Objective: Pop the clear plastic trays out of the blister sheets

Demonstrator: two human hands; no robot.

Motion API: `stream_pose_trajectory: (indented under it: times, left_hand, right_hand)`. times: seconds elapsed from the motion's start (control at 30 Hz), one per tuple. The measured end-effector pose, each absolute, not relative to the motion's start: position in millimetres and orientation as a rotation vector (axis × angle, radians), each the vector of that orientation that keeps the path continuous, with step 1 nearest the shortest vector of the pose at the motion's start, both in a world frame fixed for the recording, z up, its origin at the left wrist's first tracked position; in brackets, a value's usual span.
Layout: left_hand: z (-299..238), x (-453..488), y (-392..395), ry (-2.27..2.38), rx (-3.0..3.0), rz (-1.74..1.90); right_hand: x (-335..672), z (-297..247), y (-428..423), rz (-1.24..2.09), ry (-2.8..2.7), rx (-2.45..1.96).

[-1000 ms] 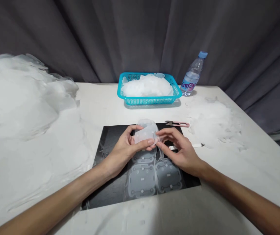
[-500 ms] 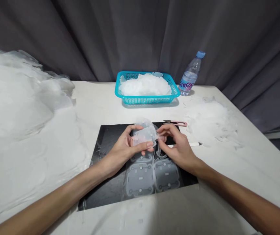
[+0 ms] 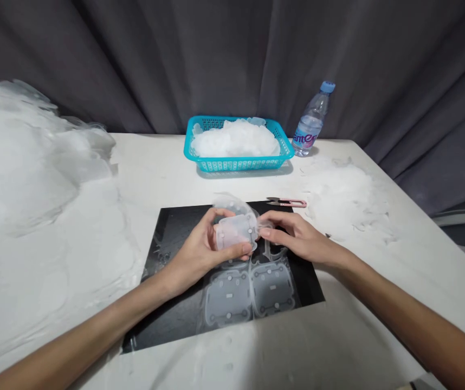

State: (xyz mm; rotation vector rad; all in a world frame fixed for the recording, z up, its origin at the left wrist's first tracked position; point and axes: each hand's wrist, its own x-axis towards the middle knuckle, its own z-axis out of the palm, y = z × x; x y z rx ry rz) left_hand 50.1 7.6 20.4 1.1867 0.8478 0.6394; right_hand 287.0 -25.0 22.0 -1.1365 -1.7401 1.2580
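Observation:
My left hand [image 3: 200, 250] grips a translucent white plastic piece [image 3: 234, 226] with small holes, fingers and thumb closed round it above a black mat [image 3: 175, 233]. My right hand [image 3: 297, 238] pinches the right edge of the same piece with thumb and forefinger. The piece hangs together with a translucent moulded sheet [image 3: 249, 290] of rounded square parts that lies on the mat below my hands.
A teal basket [image 3: 285, 149] heaped with white plastic pieces stands at the back, a water bottle [image 3: 310, 123] to its right. Pink snips [image 3: 287, 202] lie past the mat. White scraps [image 3: 346, 200] spread to the right; a big translucent heap [image 3: 25, 162] fills the left.
My view has drifted so the scene sits a little more to the left. My hands have turned the plastic piece slightly and my right fingers have shifted onto its right edge.

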Motion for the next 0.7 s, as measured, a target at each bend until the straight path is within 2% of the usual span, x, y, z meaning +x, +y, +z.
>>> stream_pose_trajectory:
  times: [0.33,0.53,0.7]
  left_hand:
    - [22.5,54.6,2.4,0.9,1.285,0.69]
    - [20.8,51.3,2.6,0.909,1.429,0.645]
    - [17.1,50.8,1.7,0.921,1.494,0.653]
  right_hand:
    - [283.2,22.3,-30.3,1.229,-1.812,-1.106]
    - [282.9,22.7,-29.4,1.405,-1.598,-1.102]
    - [276.0,26.2,-34.5,1.261,-1.73,-1.21]
